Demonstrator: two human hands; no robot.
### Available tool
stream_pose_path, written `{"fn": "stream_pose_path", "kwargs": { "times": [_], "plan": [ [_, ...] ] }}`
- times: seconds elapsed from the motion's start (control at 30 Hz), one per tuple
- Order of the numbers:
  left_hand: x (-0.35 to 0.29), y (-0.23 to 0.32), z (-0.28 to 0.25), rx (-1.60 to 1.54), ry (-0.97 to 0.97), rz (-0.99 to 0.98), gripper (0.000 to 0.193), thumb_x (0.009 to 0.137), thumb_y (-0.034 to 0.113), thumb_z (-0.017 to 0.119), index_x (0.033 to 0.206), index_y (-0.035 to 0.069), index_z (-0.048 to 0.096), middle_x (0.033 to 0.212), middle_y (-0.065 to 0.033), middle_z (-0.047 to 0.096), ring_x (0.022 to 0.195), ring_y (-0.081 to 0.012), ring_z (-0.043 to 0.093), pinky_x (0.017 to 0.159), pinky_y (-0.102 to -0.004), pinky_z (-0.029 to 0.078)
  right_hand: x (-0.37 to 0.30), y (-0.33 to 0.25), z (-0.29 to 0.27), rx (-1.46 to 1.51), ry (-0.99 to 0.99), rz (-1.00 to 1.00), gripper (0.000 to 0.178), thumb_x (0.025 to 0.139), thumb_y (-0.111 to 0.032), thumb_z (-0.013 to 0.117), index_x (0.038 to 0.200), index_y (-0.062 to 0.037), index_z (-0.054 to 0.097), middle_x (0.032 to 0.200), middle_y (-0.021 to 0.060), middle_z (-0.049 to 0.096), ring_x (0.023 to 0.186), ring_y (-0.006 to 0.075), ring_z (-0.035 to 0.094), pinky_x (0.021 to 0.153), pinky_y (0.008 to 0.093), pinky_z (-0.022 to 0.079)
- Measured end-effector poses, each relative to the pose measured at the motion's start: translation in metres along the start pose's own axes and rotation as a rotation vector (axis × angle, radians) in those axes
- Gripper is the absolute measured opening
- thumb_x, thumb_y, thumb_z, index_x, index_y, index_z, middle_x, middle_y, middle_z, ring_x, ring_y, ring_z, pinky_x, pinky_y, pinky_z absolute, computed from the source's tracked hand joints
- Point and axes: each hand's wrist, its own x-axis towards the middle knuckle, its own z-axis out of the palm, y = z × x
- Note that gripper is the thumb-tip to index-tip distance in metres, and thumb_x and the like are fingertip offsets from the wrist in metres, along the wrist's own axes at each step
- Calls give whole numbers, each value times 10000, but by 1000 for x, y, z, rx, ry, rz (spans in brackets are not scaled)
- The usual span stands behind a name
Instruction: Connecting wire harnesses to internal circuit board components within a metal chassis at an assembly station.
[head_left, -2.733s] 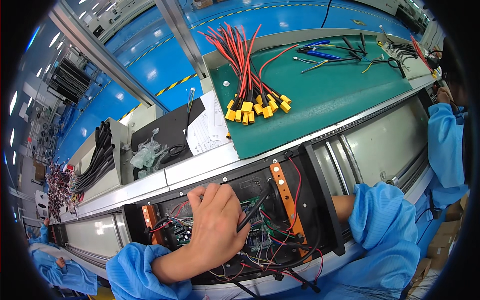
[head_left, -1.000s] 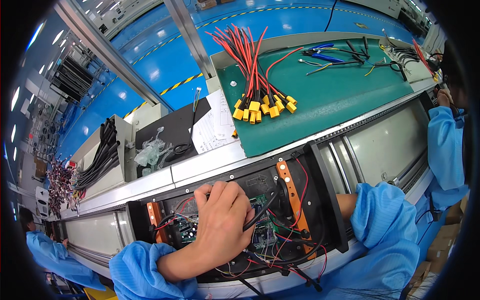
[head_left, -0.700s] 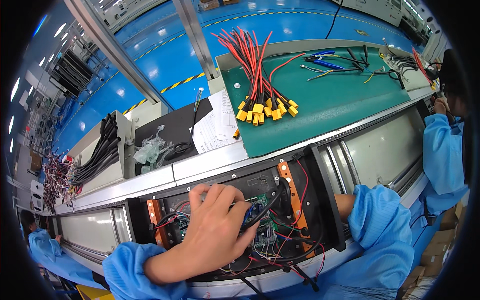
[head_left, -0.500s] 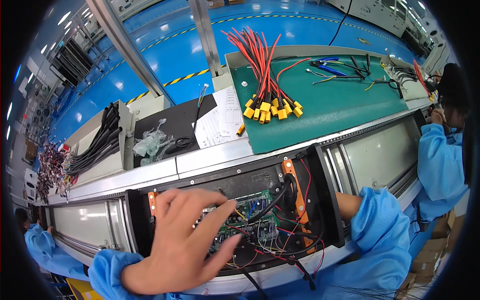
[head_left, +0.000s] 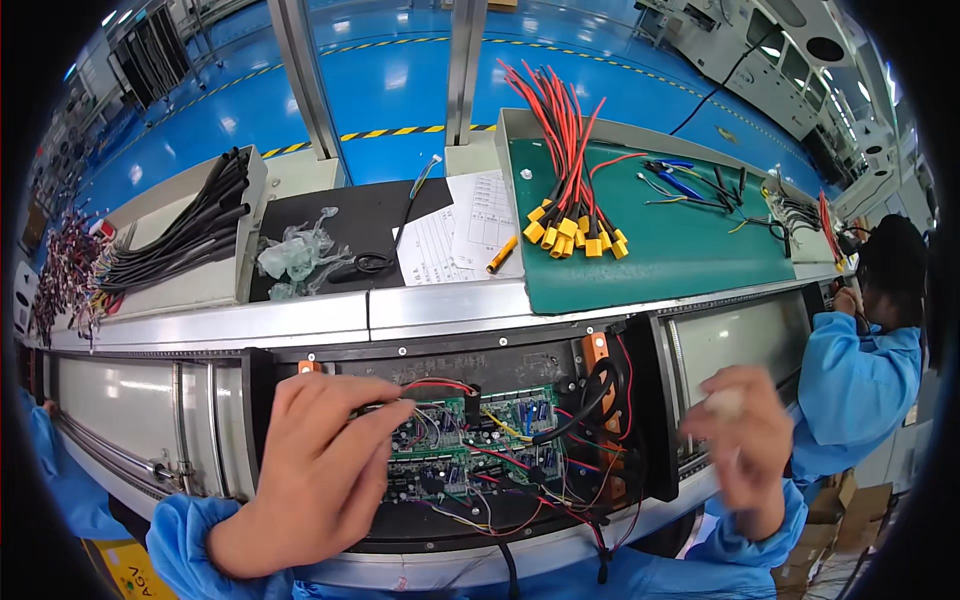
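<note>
My left hand [head_left: 325, 460] reaches over the left side of green circuit boards [head_left: 480, 440], its bent fingers drawn together. Red and black wires [head_left: 440, 384] arc away from its fingertips; what the fingers pinch is hidden. My right hand [head_left: 740, 440] is lifted at the right end of the black fixture [head_left: 655, 420]. Its fingers are curled and smeared by motion, with a small whitish patch [head_left: 724, 403] among them that is too blurred to name. Thin coloured wires and a thick black cable [head_left: 575, 425] run across the boards. Orange blocks [head_left: 597, 350] are fixed to the fixture.
Behind the fixture runs a metal rail [head_left: 440, 308]. Beyond it lie a green mat [head_left: 660, 270] with red-and-black leads with yellow connectors [head_left: 570, 235], blue-handled pliers [head_left: 680, 185], papers [head_left: 430, 245], clear plastic bags [head_left: 300, 255] and black sleeved cables [head_left: 190, 235]. A co-worker [head_left: 860, 360] stands at right.
My right hand has come up into sight from beyond the fixture's right side. My left hand has shifted left and down, its fingers closing together, uncovering more of the boards. The view has turned.
</note>
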Motion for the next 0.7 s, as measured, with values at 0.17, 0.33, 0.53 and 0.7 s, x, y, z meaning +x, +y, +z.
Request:
{"fn": "stream_pose_path", "kwargs": {
  "times": [0.17, 0.33, 0.53, 0.7],
  "plan": [
    [16, -5, 22, -51, 0, 71, 288, 719, -32, 580, 1003, -14, 622, 1053, -122, 587, 878, -262, 517, 860, -392, 372, 22, -22, 35, -304, -335, -308, 300, 767, -205, 610, 1011, -38, 663, 1084, 96, 646, 1022, 234, 574, 994, 434, 371],
    [18, -1, 20, -60, 13, 125, 273, 718, -23, 601, 991, -12, 615, 1034, -119, 574, 884, -254, 520, 866, -400, 371, 28, -18, 50, -335, -523, -268, 365, 759, -206, 607, 1076, -27, 623, 1159, 103, 622, 1102, 240, 555, 1058, 460, 307],
    [12, 1, 0, -81, -236, 117, 203, 714, 1, 620, 917, 9, 629, 955, -99, 548, 857, -250, 503, 865, -379, 369, 38, -17, 54, -330, -608, -262, 375, 752, -208, 613, 1076, -19, 605, 1195, 111, 603, 1159, 261, 530, 1084, 505, 253],
    [5, 4, -3, -63, -255, 190, 200, 697, 6, 652, 896, 24, 666, 933, -72, 567, 848, -246, 500, 866, -355, 367, 38, -12, 59, -365, -612, -270, 374, 747, -204, 613, 1072, -20, 600, 1194, 123, 601, 1195, 272, 511, 1097, 536, 209]
  ]
}}
